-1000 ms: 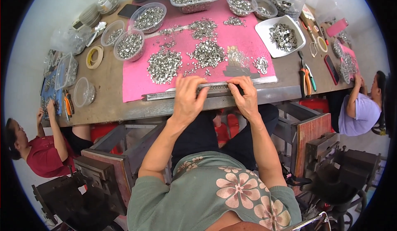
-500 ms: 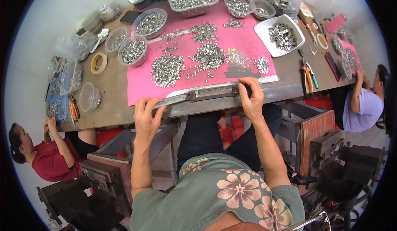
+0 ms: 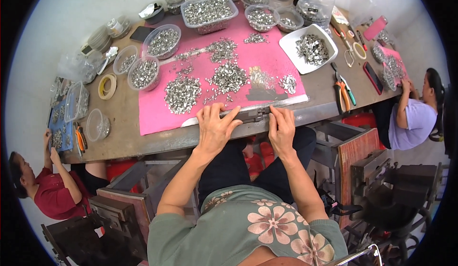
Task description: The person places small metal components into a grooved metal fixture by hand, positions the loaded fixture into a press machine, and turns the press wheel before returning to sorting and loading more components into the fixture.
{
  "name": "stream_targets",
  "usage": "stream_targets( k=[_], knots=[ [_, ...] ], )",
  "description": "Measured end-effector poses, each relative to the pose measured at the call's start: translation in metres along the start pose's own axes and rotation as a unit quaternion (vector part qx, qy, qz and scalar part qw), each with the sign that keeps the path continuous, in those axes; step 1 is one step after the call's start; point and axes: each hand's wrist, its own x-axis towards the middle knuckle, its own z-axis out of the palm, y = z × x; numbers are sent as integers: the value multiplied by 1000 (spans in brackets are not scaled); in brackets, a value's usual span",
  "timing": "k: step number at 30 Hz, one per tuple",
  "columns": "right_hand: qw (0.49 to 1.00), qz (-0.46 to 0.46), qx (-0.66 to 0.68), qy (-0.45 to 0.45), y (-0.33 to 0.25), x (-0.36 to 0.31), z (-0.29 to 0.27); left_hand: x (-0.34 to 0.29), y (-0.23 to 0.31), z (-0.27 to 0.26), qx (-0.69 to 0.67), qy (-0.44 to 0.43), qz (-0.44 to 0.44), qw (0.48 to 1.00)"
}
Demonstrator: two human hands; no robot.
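Note:
Both hands hold a long, narrow dark metal fixture (image 3: 248, 115) level along the table's front edge. My left hand (image 3: 212, 130) is closed over its left part, the fingers bent and the thumb stretched along it, hiding that end. At the right end my right hand (image 3: 282, 131) pinches it between thumb and fingers. Just beyond lies a pink mat (image 3: 162, 118) with piles of small shiny metal pieces (image 3: 229, 76). A patch of fine pin-like metal bits (image 3: 261, 79) with a grey strip (image 3: 265, 96) lies close to the fixture.
Clear tubs (image 3: 210, 25) of metal pieces stand at the back and left. A white tray (image 3: 329, 58), orange-handled pliers (image 3: 341, 97), a phone (image 3: 373, 77) and a tape roll (image 3: 108, 86) lie around the mat. Co-workers sit left (image 3: 55, 194) and right (image 3: 415, 125).
My left hand has slid right along the fixture, closer to my right hand. The fixture's slotted face, visible before, now shows mostly as a dark side. The whole view has shifted slightly.

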Motion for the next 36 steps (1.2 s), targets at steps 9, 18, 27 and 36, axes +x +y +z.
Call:
stream_targets(
  k=[9,18,27,36],
  knots=[
    [972,97,212,-24,-24,-6,-8,-14,5,14,15,50,-15,999],
    [995,-21,90,-22,-29,-22,-17,-28,15,23,-59,97,-28,993],
    [978,-99,115,-140,-21,68,6,-22,15,19,-78,102,-22,991],
    [941,-186,48,-278,-22,97,62,-21,-14,-12,-89,132,-65,985]
  ],
)
